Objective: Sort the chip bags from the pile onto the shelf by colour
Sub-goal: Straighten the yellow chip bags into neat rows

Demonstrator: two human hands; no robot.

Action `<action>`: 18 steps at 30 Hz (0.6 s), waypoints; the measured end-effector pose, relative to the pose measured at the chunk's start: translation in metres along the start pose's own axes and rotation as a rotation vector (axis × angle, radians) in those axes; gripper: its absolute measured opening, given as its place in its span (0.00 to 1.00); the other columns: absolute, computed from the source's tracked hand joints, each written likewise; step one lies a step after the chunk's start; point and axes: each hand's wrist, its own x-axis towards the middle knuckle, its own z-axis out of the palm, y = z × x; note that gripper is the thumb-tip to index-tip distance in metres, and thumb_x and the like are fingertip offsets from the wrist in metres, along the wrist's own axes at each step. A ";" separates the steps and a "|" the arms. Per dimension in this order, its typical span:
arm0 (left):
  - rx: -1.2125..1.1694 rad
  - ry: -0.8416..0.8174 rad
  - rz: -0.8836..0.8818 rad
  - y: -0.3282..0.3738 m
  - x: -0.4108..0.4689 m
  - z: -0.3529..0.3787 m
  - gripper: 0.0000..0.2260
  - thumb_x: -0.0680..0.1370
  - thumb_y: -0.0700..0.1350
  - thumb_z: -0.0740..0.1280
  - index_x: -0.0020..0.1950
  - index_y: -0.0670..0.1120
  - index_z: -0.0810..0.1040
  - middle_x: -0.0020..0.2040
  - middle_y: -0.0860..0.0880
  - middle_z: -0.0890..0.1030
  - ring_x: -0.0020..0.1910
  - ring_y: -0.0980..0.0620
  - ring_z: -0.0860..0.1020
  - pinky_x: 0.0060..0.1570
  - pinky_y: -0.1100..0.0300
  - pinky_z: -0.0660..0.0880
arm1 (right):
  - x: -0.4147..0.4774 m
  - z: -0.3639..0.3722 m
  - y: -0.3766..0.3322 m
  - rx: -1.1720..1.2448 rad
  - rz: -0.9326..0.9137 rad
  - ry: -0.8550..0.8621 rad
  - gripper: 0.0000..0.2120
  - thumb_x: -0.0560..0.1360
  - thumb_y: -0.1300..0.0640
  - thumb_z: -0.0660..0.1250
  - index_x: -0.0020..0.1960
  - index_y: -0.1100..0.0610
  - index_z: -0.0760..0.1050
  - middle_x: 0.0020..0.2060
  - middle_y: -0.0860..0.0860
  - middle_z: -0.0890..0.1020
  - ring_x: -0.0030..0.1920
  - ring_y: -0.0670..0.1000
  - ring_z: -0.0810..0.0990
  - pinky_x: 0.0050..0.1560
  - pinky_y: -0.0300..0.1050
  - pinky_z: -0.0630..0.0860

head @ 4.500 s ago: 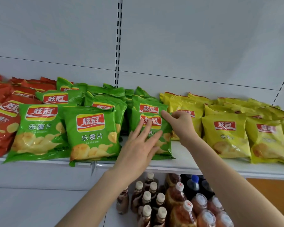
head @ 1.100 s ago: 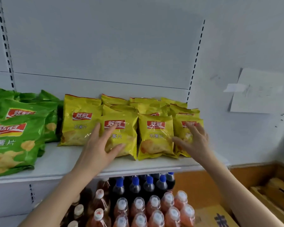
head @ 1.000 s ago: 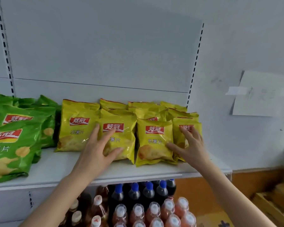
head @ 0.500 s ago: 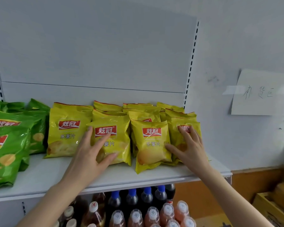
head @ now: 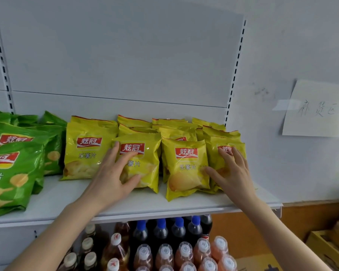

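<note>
Both grips lie flat on the yellow row: your left grip [head: 114, 178] rests with spread fingers on the second yellow chip bag [head: 149, 163] in the middle of the frame. Your right grip [head: 233, 173] rests the same way on the last yellow chip bag [head: 213, 157] at the right end, and its thumb touches the third yellow chip bag [head: 186, 173]. Neither grip closes around anything. The yellow bags lean in rows on the shelf [head: 184, 206], right of centre, and the green chip bags [head: 14, 169] are at the left of the frame. I think the risk is in the pushing. The front bags stand close to the front edge of the shelf, and the third one reaches lowest toward it. If you press downward or draw it toward you, it may slide off and fall on the bottles [head: 164, 251] below. Too much pressure may also crush the chips, and a push to the left may mix yellow with green.
</note>
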 end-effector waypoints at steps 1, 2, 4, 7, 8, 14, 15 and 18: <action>-0.011 0.000 -0.004 0.001 0.000 0.001 0.25 0.74 0.51 0.70 0.69 0.58 0.66 0.78 0.49 0.46 0.77 0.48 0.47 0.72 0.48 0.53 | 0.001 0.000 -0.002 -0.004 -0.008 -0.002 0.36 0.67 0.35 0.65 0.72 0.47 0.63 0.75 0.54 0.57 0.75 0.54 0.50 0.73 0.55 0.53; -0.021 0.003 -0.010 0.002 0.001 0.001 0.25 0.74 0.52 0.70 0.69 0.58 0.67 0.78 0.49 0.46 0.77 0.48 0.47 0.72 0.48 0.53 | 0.001 -0.001 -0.004 -0.008 -0.023 -0.006 0.37 0.67 0.33 0.64 0.72 0.47 0.64 0.75 0.54 0.57 0.75 0.54 0.50 0.73 0.55 0.52; -0.024 0.014 -0.020 0.003 0.003 0.001 0.24 0.73 0.53 0.71 0.67 0.56 0.69 0.78 0.49 0.46 0.77 0.48 0.47 0.72 0.49 0.54 | 0.003 0.000 -0.010 -0.035 -0.104 -0.011 0.41 0.65 0.25 0.59 0.71 0.46 0.64 0.75 0.53 0.57 0.75 0.53 0.50 0.73 0.56 0.49; -0.003 0.015 -0.014 0.003 0.005 0.000 0.24 0.73 0.53 0.71 0.67 0.55 0.69 0.78 0.48 0.45 0.77 0.48 0.46 0.72 0.50 0.53 | 0.006 0.007 -0.019 -0.097 -0.316 -0.032 0.42 0.63 0.21 0.47 0.70 0.43 0.66 0.74 0.52 0.58 0.74 0.46 0.46 0.71 0.57 0.44; 0.011 0.011 -0.012 0.003 0.006 0.000 0.24 0.73 0.53 0.71 0.67 0.55 0.69 0.78 0.48 0.44 0.77 0.48 0.45 0.72 0.51 0.52 | 0.008 0.010 -0.021 -0.118 -0.362 -0.043 0.41 0.64 0.22 0.46 0.69 0.42 0.66 0.74 0.53 0.59 0.73 0.46 0.47 0.71 0.59 0.44; 0.126 -0.008 0.005 0.000 0.013 0.000 0.27 0.74 0.58 0.68 0.70 0.55 0.66 0.74 0.55 0.38 0.77 0.47 0.42 0.74 0.49 0.49 | 0.021 0.023 -0.030 -0.273 -0.335 -0.084 0.38 0.69 0.25 0.44 0.66 0.46 0.72 0.68 0.59 0.70 0.71 0.60 0.63 0.65 0.70 0.56; 0.141 -0.013 0.004 0.000 0.011 0.001 0.29 0.72 0.63 0.67 0.70 0.56 0.66 0.73 0.56 0.37 0.77 0.47 0.42 0.74 0.48 0.49 | 0.022 0.024 -0.030 -0.282 -0.333 -0.090 0.38 0.69 0.25 0.44 0.66 0.47 0.72 0.67 0.60 0.71 0.71 0.61 0.65 0.64 0.70 0.56; 0.117 0.033 0.013 0.003 0.006 0.001 0.34 0.65 0.72 0.57 0.68 0.59 0.67 0.75 0.53 0.41 0.76 0.48 0.43 0.72 0.47 0.50 | 0.023 0.024 -0.030 -0.289 -0.352 -0.105 0.38 0.70 0.26 0.44 0.65 0.48 0.73 0.66 0.61 0.72 0.69 0.61 0.67 0.63 0.71 0.58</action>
